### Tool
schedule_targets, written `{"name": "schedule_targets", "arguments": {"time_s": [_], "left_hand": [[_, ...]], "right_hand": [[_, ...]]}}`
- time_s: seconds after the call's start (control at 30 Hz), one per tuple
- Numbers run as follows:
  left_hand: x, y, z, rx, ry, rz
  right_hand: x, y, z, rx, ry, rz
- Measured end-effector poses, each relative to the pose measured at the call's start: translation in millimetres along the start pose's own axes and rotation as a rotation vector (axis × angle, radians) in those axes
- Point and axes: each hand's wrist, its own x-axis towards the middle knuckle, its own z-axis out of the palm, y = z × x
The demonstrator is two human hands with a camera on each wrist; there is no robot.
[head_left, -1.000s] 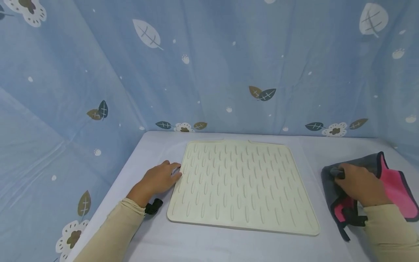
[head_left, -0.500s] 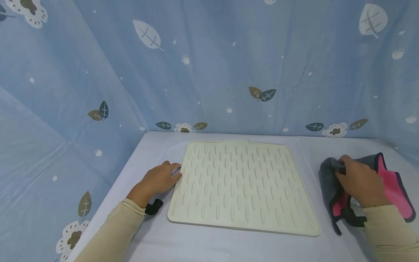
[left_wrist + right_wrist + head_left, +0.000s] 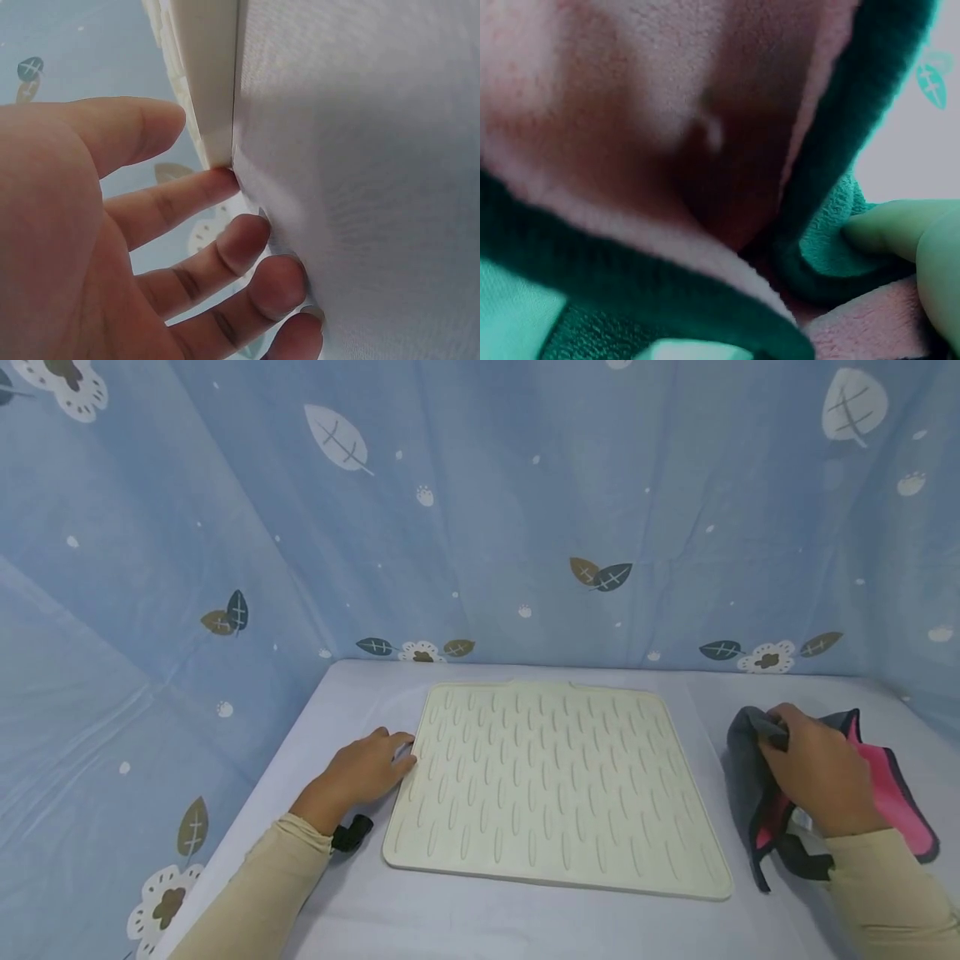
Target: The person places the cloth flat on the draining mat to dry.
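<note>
Grey and pink, the cloth is pinched in the curled fingers of the right hand, just right of the mat. Relaxed, fingers slightly spread and holding nothing, the left hand touches the mat's left edge. Beneath lies the white table, with a blue curtain behind.

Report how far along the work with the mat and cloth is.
Looks done: the cream mat lies flat on the white table, the left hand at its left edge. In hand: the right hand grips the grey-and-pink cloth. Remaining: probably bringing the cloth over the mat, since the two are apart.
</note>
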Motion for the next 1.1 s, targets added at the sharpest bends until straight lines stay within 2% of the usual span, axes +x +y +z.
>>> {"name": "schedule_targets", "arguments": {"time_s": [0.33, 0.63, 1.1], "left_hand": [[-0.9, -1.0, -0.1, 0.001, 0.004, 0.001], [-0.6, -1.2, 1.2, 0.000, 0.016, 0.014], [0.8, -0.6, 2.0, 0.013, 0.011, 0.003]], "right_hand": [[-2.2, -12.0, -1.4, 0.042, 0.204, -0.137], [-7.0, -25.1, -6.0, 0.066, 0.215, -0.114], [-12.3, -40.7, -10.6, 0.120, 0.335, -0.190]]}}
